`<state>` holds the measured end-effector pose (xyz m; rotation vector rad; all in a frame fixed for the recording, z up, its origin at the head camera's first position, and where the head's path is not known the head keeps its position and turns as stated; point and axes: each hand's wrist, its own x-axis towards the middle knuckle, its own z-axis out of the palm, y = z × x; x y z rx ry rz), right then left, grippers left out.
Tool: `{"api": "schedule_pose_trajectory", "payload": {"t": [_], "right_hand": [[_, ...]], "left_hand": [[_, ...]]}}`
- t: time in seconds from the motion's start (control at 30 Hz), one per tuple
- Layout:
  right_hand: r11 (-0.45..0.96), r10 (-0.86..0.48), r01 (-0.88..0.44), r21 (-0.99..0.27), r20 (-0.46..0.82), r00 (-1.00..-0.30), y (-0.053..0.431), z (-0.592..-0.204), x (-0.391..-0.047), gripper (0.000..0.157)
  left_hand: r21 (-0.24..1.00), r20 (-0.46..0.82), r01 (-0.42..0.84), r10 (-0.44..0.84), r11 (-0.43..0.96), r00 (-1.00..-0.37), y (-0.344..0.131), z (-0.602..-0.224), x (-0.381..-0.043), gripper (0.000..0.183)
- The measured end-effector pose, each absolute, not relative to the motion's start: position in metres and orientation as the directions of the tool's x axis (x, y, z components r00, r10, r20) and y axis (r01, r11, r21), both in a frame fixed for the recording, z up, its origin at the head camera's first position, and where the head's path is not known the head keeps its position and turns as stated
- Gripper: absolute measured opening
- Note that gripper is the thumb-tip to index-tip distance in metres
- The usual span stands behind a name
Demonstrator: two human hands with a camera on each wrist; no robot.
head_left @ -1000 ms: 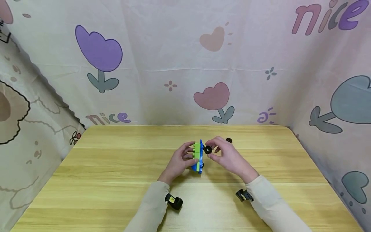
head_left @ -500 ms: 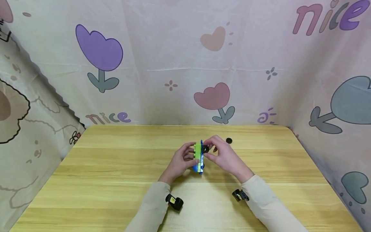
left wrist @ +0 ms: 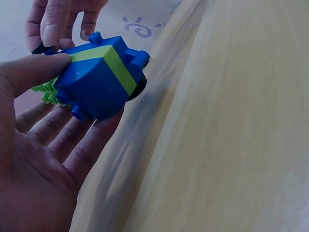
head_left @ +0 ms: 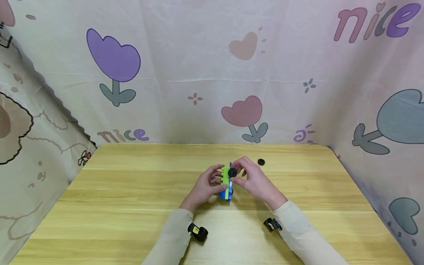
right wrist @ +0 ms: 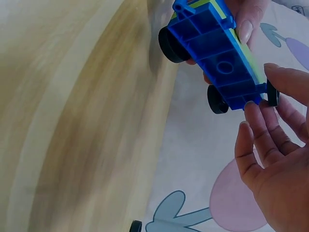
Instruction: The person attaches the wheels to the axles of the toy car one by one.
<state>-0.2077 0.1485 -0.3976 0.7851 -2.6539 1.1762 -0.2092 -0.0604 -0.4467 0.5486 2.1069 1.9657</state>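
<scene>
My left hand [head_left: 206, 184] holds a blue and lime-green building-block toy car [head_left: 225, 180] on its side above the table, its thumb on one side and fingers spread along the other. The blue ribbed underside [right wrist: 215, 53] faces right. Two black wheels, one at the near end [right wrist: 173, 46] and one farther along [right wrist: 218, 100], sit on one long side. My right hand [head_left: 254, 181] pinches another black wheel [right wrist: 273, 93] right at an axle stub on the opposite side. A bare blue stub [right wrist: 228, 22] shows farther along that same side.
A loose black wheel [head_left: 261, 162] lies on the wooden table [head_left: 132, 191] behind the right hand. Behind the table's far edge hangs a patterned cloth [head_left: 179, 55]. Black wrist cameras [head_left: 198, 232] are strapped over both sleeves.
My right hand has moved a little left, bringing the wheel from beside the car up against its underside edge. The loose wheel behind it has come fully into view. My left hand stays nearly still.
</scene>
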Motion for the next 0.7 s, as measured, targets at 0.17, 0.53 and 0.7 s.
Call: {"api": "schedule_pose_trajectory", "payload": {"t": [0.17, 0.53, 0.7], "right_hand": [[0.576, -0.399, -0.495, -0.651, 0.305, -0.865, 0.148, -0.399, -0.207, 0.033], [0.581, -0.409, -0.449, -0.679, 0.234, -0.882, 0.148, -0.399, -0.208, 0.031], [0.581, -0.434, -0.451, -0.677, 0.212, -0.876, 0.148, -0.401, -0.208, 0.031]], "left_hand": [[0.991, 0.096, 0.124, 0.406, 0.043, -0.909, -0.06, -0.452, -0.21, 0.065], [0.994, 0.062, 0.09, 0.374, 0.059, -0.925, -0.056, -0.453, -0.21, 0.053], [0.989, 0.036, 0.081, 0.326, 0.126, -0.945, -0.049, -0.449, -0.21, 0.048]]}}
